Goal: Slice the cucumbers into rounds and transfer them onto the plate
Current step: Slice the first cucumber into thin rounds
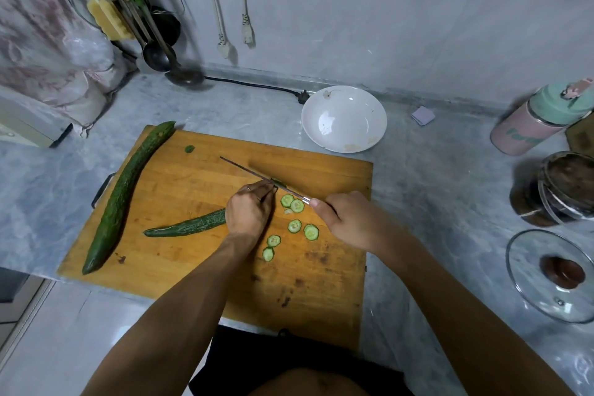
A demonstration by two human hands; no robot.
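Note:
On the wooden cutting board [180, 177] my left hand [249, 212] presses down on a partly cut cucumber [189, 226], whose tapered end points left. My right hand [345, 219] grips the handle of a knife [254, 172], its thin blade set against the cucumber's cut end by my left fingertips. Several cucumber rounds [297, 225] lie scattered just right of the blade and toward me. A second, whole cucumber [123, 199] lies along the board's left side. The white plate [373, 106] stands beyond the board's far right corner with no slices on it.
A small cucumber end piece [189, 148] lies at the far side of the board. A pink and green flask [540, 119], stacked lidded bowls [559, 190] and a glass lid [553, 276] stand at the right. Ladles [167, 58] hang at the back left, and a black cable [257, 85] runs along the wall.

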